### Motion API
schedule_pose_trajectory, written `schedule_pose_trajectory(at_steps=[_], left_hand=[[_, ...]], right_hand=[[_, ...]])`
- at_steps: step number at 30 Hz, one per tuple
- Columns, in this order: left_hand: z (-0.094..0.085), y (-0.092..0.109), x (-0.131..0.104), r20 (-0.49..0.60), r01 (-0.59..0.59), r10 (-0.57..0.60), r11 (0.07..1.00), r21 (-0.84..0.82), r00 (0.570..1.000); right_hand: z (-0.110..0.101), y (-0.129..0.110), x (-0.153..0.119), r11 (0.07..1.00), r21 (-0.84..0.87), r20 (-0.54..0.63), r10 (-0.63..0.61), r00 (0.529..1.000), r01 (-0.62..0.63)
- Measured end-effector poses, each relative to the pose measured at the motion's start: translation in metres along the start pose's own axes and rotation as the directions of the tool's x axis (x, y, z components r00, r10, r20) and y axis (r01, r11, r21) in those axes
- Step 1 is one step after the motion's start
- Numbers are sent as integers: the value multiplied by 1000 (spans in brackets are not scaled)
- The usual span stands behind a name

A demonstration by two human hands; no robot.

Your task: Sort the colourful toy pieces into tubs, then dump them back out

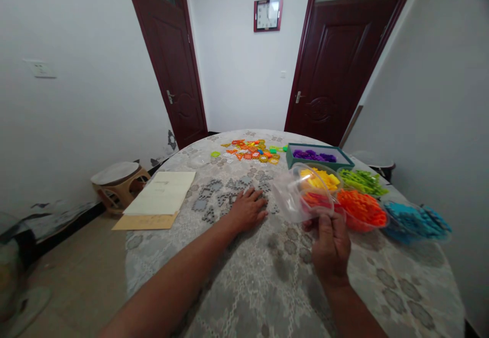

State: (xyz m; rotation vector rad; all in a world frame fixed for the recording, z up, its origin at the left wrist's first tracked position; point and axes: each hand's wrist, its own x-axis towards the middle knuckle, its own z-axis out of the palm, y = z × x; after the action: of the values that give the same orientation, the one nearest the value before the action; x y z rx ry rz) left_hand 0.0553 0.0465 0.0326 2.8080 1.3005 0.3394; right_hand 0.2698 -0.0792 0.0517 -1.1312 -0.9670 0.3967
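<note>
My left hand [247, 209] lies palm down with its fingers spread, at the right side of a scatter of grey plastic pieces [210, 190]. Whether anything is under the palm is hidden. My right hand [331, 243] pinches the rim of a clear plastic container [282, 195], which is tilted on its side above the table with its base toward the left. No pieces can be made out inside it. Through its clear wall and beside it show red pieces [319, 200] and a bowl of yellow pieces [321, 179].
Bowls of orange pieces [361, 208], green pieces [362, 181] and blue pieces [416, 221] stand at the right. Behind them is a green box [324, 163] with purple pieces. Mixed coloured pieces [252, 150] lie at the back; an open notebook [160, 192] lies left.
</note>
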Motion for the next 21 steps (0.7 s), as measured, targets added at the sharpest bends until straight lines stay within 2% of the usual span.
schedule_pose_trajectory(at_steps=[6,8,11,13,18,21], left_hand=[[-21,-24,-43,-31,43,-42,999,29,999],[-23,-31,-57,-65,142,-139,988,52,988],[-21,-39,-67,-98,346,-337,934,88,936],[-17,-43,-64,-85,416,-408,904,104,909],[-9,-49,-33,-57,427,-423,899,98,904],[-8,-49,-20,-64,475,-471,875,94,880]], right_hand=[[1,-4,-1,1000,13,-6,4,1000,-4],[3,-6,-2,1000,22,0,-1,1000,1],[7,-7,-5,999,46,13,-14,1000,14],[8,-7,-7,999,41,21,-25,999,25],[7,-1,-7,999,35,45,-27,999,26],[4,1,-5,1000,13,50,-15,999,15]])
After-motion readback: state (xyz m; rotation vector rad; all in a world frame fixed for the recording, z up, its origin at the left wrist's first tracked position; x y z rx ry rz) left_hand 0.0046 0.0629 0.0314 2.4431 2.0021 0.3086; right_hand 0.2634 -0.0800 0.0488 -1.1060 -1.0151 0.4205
